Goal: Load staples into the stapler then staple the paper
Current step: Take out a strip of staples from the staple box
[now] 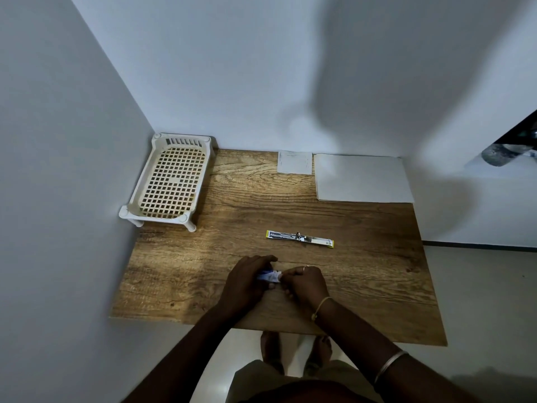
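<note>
The stapler (300, 238) lies flat and folded fully open in the middle of the wooden table (203, 286), its metal track facing up and yellow tips at both ends. Nearer the front edge, my left hand (247, 282) and my right hand (305, 282) meet around a small white and blue staple box (270, 276). Both hands pinch it; most of the box is hidden by my fingers. A stack of white paper (363, 178) rests at the back right corner.
A smaller white sheet (295, 162) lies at the back middle against the wall. A cream plastic lattice tray (171, 181) on short legs stands at the back left. Walls close the table's left and back sides.
</note>
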